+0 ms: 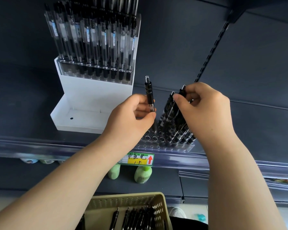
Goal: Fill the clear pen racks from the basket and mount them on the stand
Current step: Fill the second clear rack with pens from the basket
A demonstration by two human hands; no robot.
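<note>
A clear pen rack (154, 144) lies on the dark shelf, its right side filled with several black pens (172, 123), its left holes bare. My left hand (131, 118) grips one black pen (149, 92) upright, tip down over an open hole. My right hand (204, 110) pinches the tops of the pens standing in the rack. The white stand (93, 100) is at the left, with a full rack of pens (96, 42) mounted on its upper tier and its lower tray bare. The beige basket (161, 211) below holds several more black pens (136, 216).
A price label (138, 159) with a red arrow hangs on the clear shelf-edge strip. Green bottles (142, 174) stand on the shelf beneath. A slotted upright rail (211, 48) runs up the back panel at the right.
</note>
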